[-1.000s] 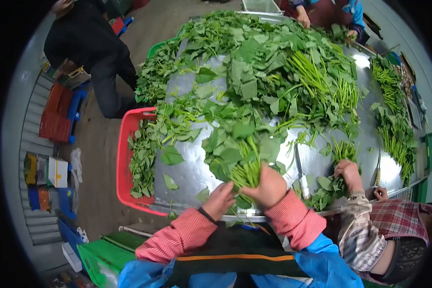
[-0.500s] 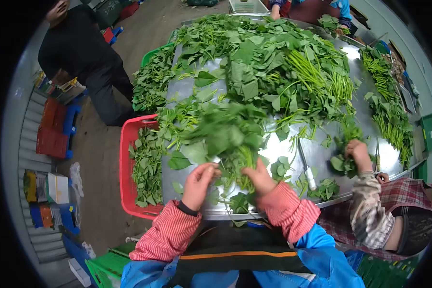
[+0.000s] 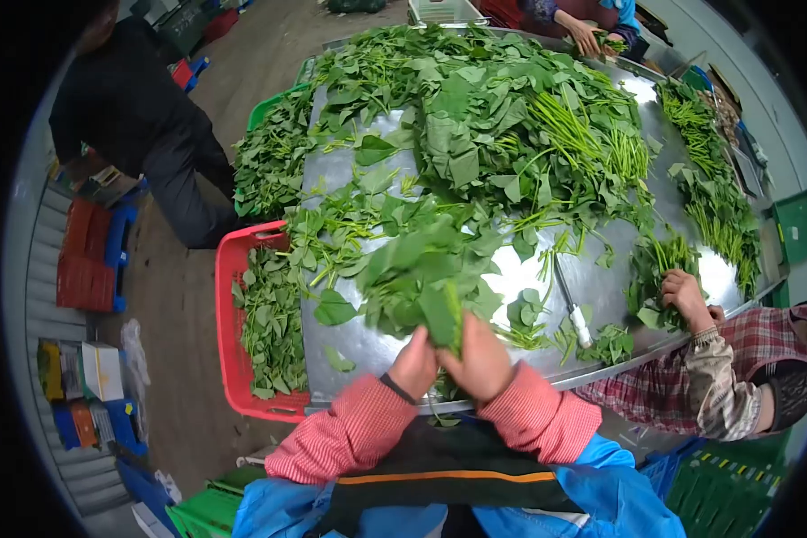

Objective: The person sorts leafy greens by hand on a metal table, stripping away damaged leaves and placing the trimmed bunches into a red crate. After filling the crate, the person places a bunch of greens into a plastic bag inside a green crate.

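Observation:
A bunch of leafy greens (image 3: 412, 273) stands above the near edge of the metal table, its leaves pointing away from me and slightly blurred. My right hand (image 3: 481, 359) is closed round its stems. Against the base of the same bunch, my left hand (image 3: 412, 366) is closed too, its fingertips meeting the right hand and partly hidden. Loose leaves and stems lie around the bunch. To the right of my hands rests a knife with a white handle (image 3: 581, 326), its blade pointing away from me.
A large heap of greens (image 3: 511, 125) covers the metal table's (image 3: 327, 359) far part. On the left stand a red crate (image 3: 229, 332) of greens and a green crate (image 3: 264, 109). Co-workers' hands (image 3: 684, 294) handle greens at right and far side. A person in black (image 3: 143, 108) stands left.
My left hand has moved right to join my right hand at the stems. The bunch has shifted slightly nearer. The far co-worker's hands have come together over greens.

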The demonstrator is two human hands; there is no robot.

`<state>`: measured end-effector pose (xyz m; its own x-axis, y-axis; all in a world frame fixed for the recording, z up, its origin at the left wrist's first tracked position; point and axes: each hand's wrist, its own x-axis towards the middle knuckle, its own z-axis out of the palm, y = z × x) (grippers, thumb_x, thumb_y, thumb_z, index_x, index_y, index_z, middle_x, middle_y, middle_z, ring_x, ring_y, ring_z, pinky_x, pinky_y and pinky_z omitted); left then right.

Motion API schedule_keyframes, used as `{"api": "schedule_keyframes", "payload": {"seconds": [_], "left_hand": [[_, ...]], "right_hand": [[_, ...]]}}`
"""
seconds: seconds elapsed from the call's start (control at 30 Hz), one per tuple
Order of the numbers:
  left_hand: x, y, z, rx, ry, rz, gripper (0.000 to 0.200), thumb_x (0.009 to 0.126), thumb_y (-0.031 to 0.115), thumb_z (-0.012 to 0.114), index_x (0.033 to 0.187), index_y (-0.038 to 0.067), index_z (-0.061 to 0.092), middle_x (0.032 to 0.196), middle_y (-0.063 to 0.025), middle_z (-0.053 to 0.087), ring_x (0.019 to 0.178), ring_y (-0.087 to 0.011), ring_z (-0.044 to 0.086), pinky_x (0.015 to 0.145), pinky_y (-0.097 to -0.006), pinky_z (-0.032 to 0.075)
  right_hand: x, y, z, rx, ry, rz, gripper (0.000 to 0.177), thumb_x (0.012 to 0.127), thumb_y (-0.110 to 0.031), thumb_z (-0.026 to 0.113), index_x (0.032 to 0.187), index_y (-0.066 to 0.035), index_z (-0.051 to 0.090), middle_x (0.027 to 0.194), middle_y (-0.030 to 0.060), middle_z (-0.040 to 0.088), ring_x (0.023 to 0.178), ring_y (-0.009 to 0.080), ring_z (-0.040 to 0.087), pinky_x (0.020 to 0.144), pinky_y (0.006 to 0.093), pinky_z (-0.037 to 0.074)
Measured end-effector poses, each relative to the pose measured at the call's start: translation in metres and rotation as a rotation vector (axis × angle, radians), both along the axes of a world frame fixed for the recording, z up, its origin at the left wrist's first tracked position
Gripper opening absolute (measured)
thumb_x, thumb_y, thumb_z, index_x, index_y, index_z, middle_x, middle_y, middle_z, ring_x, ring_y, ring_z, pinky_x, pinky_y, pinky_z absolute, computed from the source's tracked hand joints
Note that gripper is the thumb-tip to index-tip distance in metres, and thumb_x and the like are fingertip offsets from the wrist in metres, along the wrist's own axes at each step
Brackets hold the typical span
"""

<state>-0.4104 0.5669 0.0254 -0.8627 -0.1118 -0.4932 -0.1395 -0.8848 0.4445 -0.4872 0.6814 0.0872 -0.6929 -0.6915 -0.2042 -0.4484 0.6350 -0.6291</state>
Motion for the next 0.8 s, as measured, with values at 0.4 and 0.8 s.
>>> {"api": "schedule_keyframes", "payload": {"seconds": [0.4, 0.8], "left_hand": [[0.057, -0.024, 0.016, -0.756, -0.106, -0.253, 0.049, 0.094, 0.022, 0.055, 0.133, -0.003, 0.04, 0.123, -0.012, 0.054, 0.109, -0.0177, 0.053, 0.092, -0.0264, 0.042], [0.052, -0.007, -0.017, -0.275, -0.224, -0.115, 0.048, 0.096, 0.026, 0.052, 0.134, -0.001, 0.038, 0.127, -0.0135, 0.053, 0.111, -0.0196, 0.056, 0.087, -0.0307, 0.049]], "right_hand": [[0.013, -0.017, -0.076, -0.671, -1.461, -0.411, 0.031, 0.09, -0.017, 0.056, 0.116, -0.005, 0.046, 0.092, 0.0097, 0.06, 0.064, 0.0175, 0.059, 0.052, 0.0309, 0.05], [-0.061, 0.035, -0.037, -0.422, -1.127, -0.297, 0.035, 0.088, -0.016, 0.054, 0.117, 0.002, 0.047, 0.09, 0.0103, 0.061, 0.073, 0.019, 0.06, 0.061, 0.0319, 0.051]]}}
